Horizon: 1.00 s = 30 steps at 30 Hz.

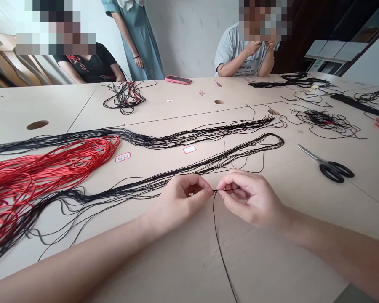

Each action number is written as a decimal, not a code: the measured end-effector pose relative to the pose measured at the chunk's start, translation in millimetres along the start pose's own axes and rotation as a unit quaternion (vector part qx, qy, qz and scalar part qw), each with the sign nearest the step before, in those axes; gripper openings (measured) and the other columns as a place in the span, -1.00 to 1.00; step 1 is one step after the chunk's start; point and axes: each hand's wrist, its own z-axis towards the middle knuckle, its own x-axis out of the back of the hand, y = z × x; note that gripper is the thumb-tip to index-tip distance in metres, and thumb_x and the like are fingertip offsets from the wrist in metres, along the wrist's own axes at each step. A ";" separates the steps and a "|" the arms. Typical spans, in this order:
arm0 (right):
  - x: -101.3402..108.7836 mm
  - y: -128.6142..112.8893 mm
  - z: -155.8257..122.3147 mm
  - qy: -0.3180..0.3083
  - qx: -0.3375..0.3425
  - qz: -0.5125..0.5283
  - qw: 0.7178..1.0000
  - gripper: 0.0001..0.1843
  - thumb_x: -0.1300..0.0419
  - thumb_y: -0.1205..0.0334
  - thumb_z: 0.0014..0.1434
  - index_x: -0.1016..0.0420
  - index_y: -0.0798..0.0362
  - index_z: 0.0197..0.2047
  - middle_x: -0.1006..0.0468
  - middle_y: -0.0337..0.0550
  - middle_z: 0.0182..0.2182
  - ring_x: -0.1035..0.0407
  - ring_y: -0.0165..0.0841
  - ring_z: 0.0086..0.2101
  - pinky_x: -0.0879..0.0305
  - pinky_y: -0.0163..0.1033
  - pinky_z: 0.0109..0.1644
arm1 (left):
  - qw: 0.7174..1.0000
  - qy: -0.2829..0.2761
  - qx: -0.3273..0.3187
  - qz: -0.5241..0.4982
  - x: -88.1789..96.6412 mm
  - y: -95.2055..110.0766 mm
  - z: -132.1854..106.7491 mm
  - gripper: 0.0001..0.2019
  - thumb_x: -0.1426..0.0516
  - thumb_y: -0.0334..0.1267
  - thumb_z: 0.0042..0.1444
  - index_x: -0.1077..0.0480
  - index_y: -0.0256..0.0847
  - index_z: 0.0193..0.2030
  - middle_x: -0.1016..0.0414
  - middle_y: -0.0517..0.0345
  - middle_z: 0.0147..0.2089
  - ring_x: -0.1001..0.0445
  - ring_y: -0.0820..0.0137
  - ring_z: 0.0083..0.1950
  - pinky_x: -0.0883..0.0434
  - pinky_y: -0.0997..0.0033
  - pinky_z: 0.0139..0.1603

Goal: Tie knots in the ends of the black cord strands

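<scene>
A thin black cord (pixel 219 244) hangs from between my two hands and runs down toward the table's near edge. My left hand (pixel 185 198) pinches it by a small knot, thumb against forefinger. Just to the right, my right hand (pixel 251 195) also pinches the cord, and a short end sticks out past its fingers. Fingertips of both hands almost meet at the knot, whose details are too small to make out. Right behind my hands lies a long bundle of black cords (pixel 145 184), looped at its right end.
Red cords (pixel 66 168) are heaped at left, beside another black bundle (pixel 177 138). Scissors (pixel 333 170) lie at right, near a tangle of black cord (pixel 325 120). Small paper labels (pixel 189 149) and a pink-cased phone (pixel 178 80) rest on the table (pixel 164 261). Three people are across it.
</scene>
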 end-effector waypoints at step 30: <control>-0.1 4.1 1.4 0.026 0.083 -0.045 0.995 -0.88 -0.12 0.44 0.03 -0.44 0.07 -0.39 -0.31 -0.29 -0.57 -0.14 -0.50 -0.54 -0.13 -0.36 -0.51 | 1.000 0.002 -0.006 -0.003 2.7 -5.2 2.6 -0.85 -0.18 -0.20 -0.04 -0.50 -0.24 -0.42 -0.24 0.27 -0.59 -0.04 0.57 -0.57 0.02 0.57 -0.62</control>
